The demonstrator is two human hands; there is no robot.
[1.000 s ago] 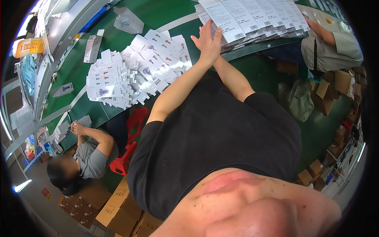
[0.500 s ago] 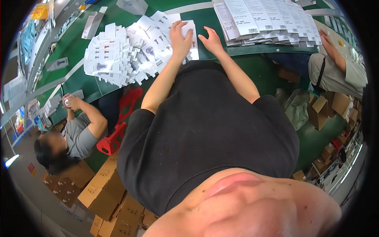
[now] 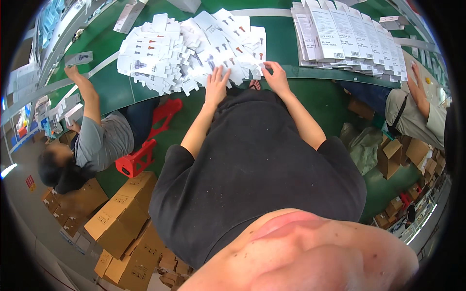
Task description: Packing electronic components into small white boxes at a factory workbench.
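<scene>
Flat, unfolded white box cartons [image 3: 213,41] with small product pictures lie fanned in an overlapping heap on the green bench in front of me. My left hand [image 3: 216,87] rests at the heap's front edge, fingers spread over the nearest cartons and gripping nothing that I can see. At the heap's right end is my right hand [image 3: 275,76], its fingers apart and the tips by the edge of the rightmost carton; whether they touch it I cannot tell. A neat stack of flat printed cartons [image 3: 347,39] with barcodes lies farther right.
On the left, a co-worker [image 3: 104,133] reaches for a small grey box [image 3: 78,58] on the bench, the other hand at a white box [image 3: 74,114]. A red stool [image 3: 137,159] and brown cardboard boxes [image 3: 121,213] stand nearby. Another person's arm [image 3: 418,89] shows right.
My left hand has drawn back from atop the cartons to their front edge. My right hand has come to the heap's right end. The co-worker's arm now stretches toward the grey box.
</scene>
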